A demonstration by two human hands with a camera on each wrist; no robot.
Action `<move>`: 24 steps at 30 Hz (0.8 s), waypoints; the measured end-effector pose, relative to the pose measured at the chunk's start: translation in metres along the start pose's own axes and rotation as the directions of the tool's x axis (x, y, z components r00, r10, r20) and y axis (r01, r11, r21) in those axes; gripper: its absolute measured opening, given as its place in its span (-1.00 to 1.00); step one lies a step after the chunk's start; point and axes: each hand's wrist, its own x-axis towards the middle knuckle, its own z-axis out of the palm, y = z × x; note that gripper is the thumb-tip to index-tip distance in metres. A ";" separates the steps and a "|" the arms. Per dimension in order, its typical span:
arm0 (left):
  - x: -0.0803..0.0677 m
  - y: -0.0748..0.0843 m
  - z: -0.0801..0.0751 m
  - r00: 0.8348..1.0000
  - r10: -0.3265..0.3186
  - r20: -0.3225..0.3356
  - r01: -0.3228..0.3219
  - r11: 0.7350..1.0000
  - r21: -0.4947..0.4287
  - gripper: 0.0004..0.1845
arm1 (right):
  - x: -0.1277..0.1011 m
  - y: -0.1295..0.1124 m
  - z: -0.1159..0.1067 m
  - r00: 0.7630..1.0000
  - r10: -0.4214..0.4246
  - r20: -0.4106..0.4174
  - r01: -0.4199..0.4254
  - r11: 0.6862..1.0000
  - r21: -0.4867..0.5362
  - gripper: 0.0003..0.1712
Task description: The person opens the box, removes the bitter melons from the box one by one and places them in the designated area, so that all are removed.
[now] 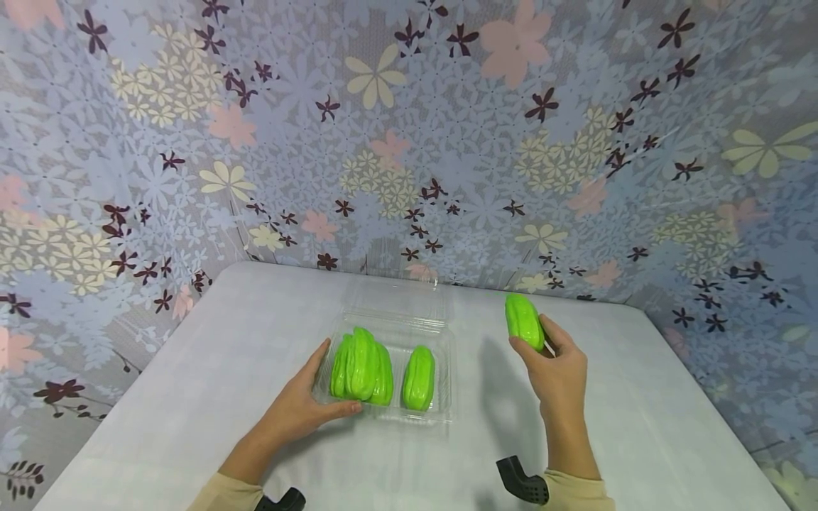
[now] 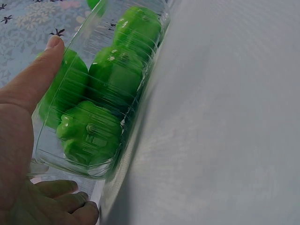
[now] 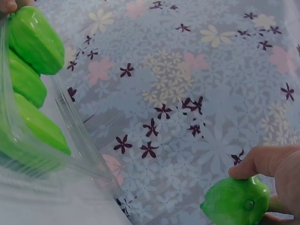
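Note:
A clear plastic clamshell container (image 1: 441, 397) lies open in the middle of the white table (image 1: 192, 397), its lid (image 1: 399, 298) folded back. Inside lie several bright green ridged vegetables, a cluster on the left (image 1: 361, 363) and one on the right (image 1: 419, 377). My left hand (image 1: 339, 380) holds the container's front-left corner, one finger along its side wall (image 2: 35, 79) and the thumb along the front rim. My right hand (image 1: 535, 341) grips another green vegetable (image 1: 524, 321) in the air to the right of the container; the right wrist view shows that vegetable (image 3: 236, 201) under my fingers (image 3: 267, 161).
Floral-patterned sheeting (image 1: 409, 142) walls in the table at the back and on both sides. Bare tabletop stretches left and right of the container. Black wrist mounts (image 1: 522, 481) show at the bottom edge.

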 end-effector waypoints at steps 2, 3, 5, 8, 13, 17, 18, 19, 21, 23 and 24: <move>0.000 -0.001 0.000 1.000 -0.001 0.000 0.001 1.000 0.000 0.31 | 0.001 0.001 -0.002 1.000 0.013 -0.010 -0.013 1.000 -0.008 -0.19; 0.000 -0.001 0.000 1.000 -0.001 -0.001 0.001 1.000 0.000 0.31 | 0.002 0.002 -0.004 1.000 0.021 -0.014 -0.021 1.000 -0.006 -0.19; 0.000 -0.001 0.000 1.000 -0.002 -0.001 0.002 1.000 0.000 0.31 | 0.003 0.003 -0.006 0.999 0.036 -0.021 -0.036 0.999 -0.005 -0.18; 0.000 -0.001 0.000 1.000 -0.002 -0.002 0.002 1.000 0.003 0.31 | 0.005 0.005 -0.009 0.997 0.065 -0.037 -0.065 0.998 -0.001 -0.17; 0.000 0.000 0.000 1.000 0.003 -0.002 -0.003 1.000 0.002 0.31 | 0.009 0.008 -0.014 0.993 0.101 -0.069 -0.101 0.995 0.004 -0.17; 0.000 0.001 0.000 1.000 0.003 -0.002 -0.003 1.000 0.000 0.31 | 0.011 0.011 -0.016 0.988 0.126 -0.088 -0.126 0.992 0.004 -0.17; 0.000 0.001 0.000 1.000 0.004 -0.003 -0.004 1.000 0.000 0.31 | 0.011 0.012 -0.016 0.987 0.133 -0.092 -0.133 0.991 0.005 -0.17; 0.000 0.000 0.000 1.000 0.004 -0.003 -0.004 1.000 0.001 0.31 | 0.012 0.013 -0.017 0.985 0.142 -0.096 -0.142 0.990 0.003 -0.17; 0.000 0.000 0.000 1.000 0.004 -0.003 -0.004 1.000 0.005 0.31 | 0.013 0.014 -0.018 0.981 0.162 -0.106 -0.163 0.987 -0.001 -0.17; 0.000 0.000 0.000 1.000 0.003 -0.002 -0.003 1.000 0.007 0.31 | 0.015 0.016 -0.018 0.977 0.176 -0.120 -0.179 0.984 -0.009 -0.18; 0.000 0.000 0.000 1.000 0.002 -0.002 -0.002 1.000 0.008 0.31 | 0.015 0.017 -0.019 0.975 0.183 -0.125 -0.185 0.983 -0.012 -0.18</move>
